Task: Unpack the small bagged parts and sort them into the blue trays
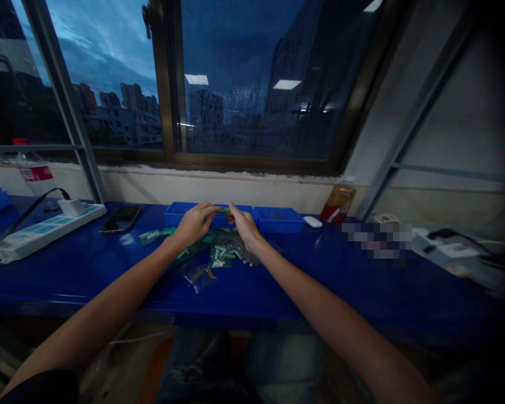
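My left hand [197, 223] and my right hand [243, 225] meet over the middle of the blue table. Both have their fingers closed on a small green piece [225, 211], too small to name. Below them lies a pile of green packets [151, 237] and small clear bags. One bag holds short whitish parts [221, 256]; greyish metal parts [247, 255] lie beside it, partly under my right wrist. Nearer to me, a clear plastic bag [197, 275] contains thin brass-coloured pins.
Blue trays [280, 220] line the back, behind my hands. Leftward are a phone [120, 219], a white power strip [46, 233] and a bottle [33, 171]. A white case [312, 222], a drink carton [339, 203] and another power strip [441, 252] stand right.
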Tool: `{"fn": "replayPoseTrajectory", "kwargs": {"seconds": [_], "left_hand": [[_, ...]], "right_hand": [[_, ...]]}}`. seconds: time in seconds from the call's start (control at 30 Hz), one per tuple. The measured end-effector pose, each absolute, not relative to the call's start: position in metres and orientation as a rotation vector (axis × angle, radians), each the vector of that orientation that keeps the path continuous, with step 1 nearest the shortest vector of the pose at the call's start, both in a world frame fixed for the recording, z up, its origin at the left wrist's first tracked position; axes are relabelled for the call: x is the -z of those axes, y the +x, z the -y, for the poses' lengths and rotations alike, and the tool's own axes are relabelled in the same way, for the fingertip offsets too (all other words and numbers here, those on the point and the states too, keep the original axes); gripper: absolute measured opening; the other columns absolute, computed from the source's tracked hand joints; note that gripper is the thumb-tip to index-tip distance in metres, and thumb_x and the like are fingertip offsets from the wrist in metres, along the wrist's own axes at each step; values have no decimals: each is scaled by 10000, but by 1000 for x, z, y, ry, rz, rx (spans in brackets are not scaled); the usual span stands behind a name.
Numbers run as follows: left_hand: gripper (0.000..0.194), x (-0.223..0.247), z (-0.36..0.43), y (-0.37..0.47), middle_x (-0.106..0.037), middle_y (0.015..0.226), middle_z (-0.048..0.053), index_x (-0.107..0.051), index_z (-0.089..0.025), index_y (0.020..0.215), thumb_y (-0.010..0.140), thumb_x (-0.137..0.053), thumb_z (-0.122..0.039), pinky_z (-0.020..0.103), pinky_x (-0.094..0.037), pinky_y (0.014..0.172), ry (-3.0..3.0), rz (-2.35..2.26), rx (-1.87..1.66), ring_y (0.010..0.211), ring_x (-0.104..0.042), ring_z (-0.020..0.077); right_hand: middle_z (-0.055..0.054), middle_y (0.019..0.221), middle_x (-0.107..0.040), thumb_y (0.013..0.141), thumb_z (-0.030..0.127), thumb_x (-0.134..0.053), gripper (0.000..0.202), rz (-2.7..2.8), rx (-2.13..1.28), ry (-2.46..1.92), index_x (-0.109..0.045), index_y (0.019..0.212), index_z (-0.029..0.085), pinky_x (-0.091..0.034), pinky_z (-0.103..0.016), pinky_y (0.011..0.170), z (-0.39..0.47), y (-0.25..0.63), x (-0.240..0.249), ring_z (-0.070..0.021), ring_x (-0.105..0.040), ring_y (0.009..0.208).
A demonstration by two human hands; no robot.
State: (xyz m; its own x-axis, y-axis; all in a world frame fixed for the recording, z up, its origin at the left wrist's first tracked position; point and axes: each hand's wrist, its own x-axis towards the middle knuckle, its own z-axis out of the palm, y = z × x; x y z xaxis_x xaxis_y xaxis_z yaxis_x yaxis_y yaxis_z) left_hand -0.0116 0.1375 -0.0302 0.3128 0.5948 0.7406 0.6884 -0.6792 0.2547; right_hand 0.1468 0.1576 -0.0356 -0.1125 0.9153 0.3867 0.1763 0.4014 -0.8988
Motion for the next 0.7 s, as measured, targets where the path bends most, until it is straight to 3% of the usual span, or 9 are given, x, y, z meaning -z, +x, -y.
{"fn": "replayPoseTrajectory", "kwargs": {"seconds": [0.07, 0.17, 0.37, 0.53, 0.63, 0.7], "left_hand": [[306, 30, -134, -7, -599, 1036, 85, -605, -183, 1060, 827, -407, -204, 346, -404, 869, -2508, 1138, 1233, 968, -530, 194], [272, 28, -132, -4, -602, 1050, 80, -637, -181, 988, 788, -497, -301, 349, -414, 858, -2640, 1276, 1292, 988, -527, 211], [577, 25, -136, -14, -621, 859, 104, -609, -110, 821, 772, -341, -619, 282, -458, 608, -2628, 2160, 2131, 700, -580, 167], [356, 27, -143, -20, -555, 665, 18, -565, -125, 750, 662, -609, -468, 229, -414, 542, -2538, 2066, 2265, 557, -497, 102], [262, 27, -143, -19, -546, 664, 8, -572, -142, 768, 725, -556, -399, 230, -409, 564, -2489, 1732, 1955, 589, -494, 115], [207, 26, -139, -17, -573, 744, 29, -587, -153, 838, 769, -514, -334, 245, -418, 627, -2415, 1509, 1683, 682, -522, 141]], "right_hand": [[-14, 610, -563, 778, 452, -436, 359, 1498, -927, -1039, -616, 730, 146, -382, -227, 509, -159, 148, 36, -121, -514, 540], [-7, 590, -557, 797, 358, -421, 295, 1578, -701, -1066, -620, 748, 146, -365, -222, 505, -159, 151, 36, -119, -503, 525], [-39, 833, -607, 828, 219, -406, 301, 2014, -46, -864, -634, 1024, 220, -392, -255, 725, -149, 151, 34, -149, -533, 770], [-38, 845, -551, 746, 83, -418, 393, 2077, -73, -831, -625, 1050, 222, -407, -250, 739, -146, 145, 37, -142, -515, 785], [-43, 881, -547, 704, 99, -463, 309, 1965, -228, -879, -658, 928, 186, -412, -258, 760, -152, 145, 37, -145, -518, 818], [-43, 813, -561, 743, 224, -481, 197, 1850, -350, -940, -667, 770, 165, -415, -274, 745, -155, 147, 35, -157, -527, 803]]}}
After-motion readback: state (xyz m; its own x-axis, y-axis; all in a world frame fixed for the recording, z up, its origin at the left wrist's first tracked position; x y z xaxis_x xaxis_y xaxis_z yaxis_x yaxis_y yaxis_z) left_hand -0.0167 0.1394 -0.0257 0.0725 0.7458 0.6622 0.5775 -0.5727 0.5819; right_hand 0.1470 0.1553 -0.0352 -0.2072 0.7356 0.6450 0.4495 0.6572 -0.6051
